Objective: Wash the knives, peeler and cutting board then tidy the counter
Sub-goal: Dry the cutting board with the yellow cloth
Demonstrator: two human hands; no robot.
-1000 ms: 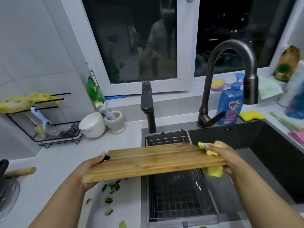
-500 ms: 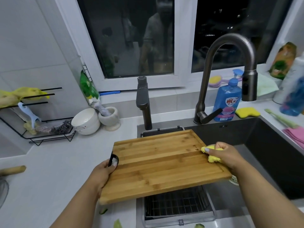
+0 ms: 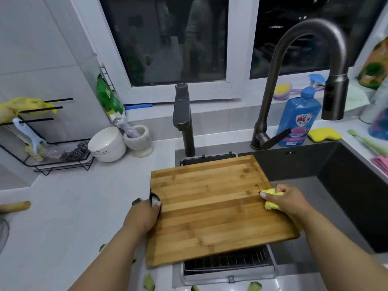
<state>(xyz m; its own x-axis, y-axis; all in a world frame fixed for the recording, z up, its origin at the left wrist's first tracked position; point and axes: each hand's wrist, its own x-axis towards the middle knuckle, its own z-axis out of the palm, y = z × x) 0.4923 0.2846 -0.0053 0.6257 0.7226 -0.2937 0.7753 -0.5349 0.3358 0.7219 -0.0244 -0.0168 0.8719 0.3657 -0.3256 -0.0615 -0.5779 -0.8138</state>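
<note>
The wooden cutting board (image 3: 216, 208) is held over the left part of the dark sink (image 3: 346, 185), above a wire rack (image 3: 228, 263) that sits in the sink. Its top face is turned up toward the camera, and its left edge reaches over the counter (image 3: 73, 206).

The left hand (image 3: 144, 215) grips the board's left edge, its thumb lying on the top face beside the board's dark handle hole. The right hand (image 3: 287, 201) is closed round a yellow cloth (image 3: 270, 199) and presses it against the board's right edge; the cloth bunches out under the fingers.

Behind the board stand a short dark tap (image 3: 183, 120) and, further right, a tall arched faucet (image 3: 302, 80). Beside the faucet's base is a blue soap bottle (image 3: 298, 120), and right of that bottle a yellow sponge (image 3: 324, 134) lies on the sink's rim.

Left of the board and further back on the counter, a white bowl (image 3: 107, 144) lies tipped on its side, just beside a stone mortar (image 3: 139, 139). Further left a black wire shelf (image 3: 52, 156) holds a peeler (image 3: 29, 136) with a light blue handle, and a scouring pad. Green vegetable peelings (image 3: 149, 281) are scattered on the counter near the board's front edge.
</note>
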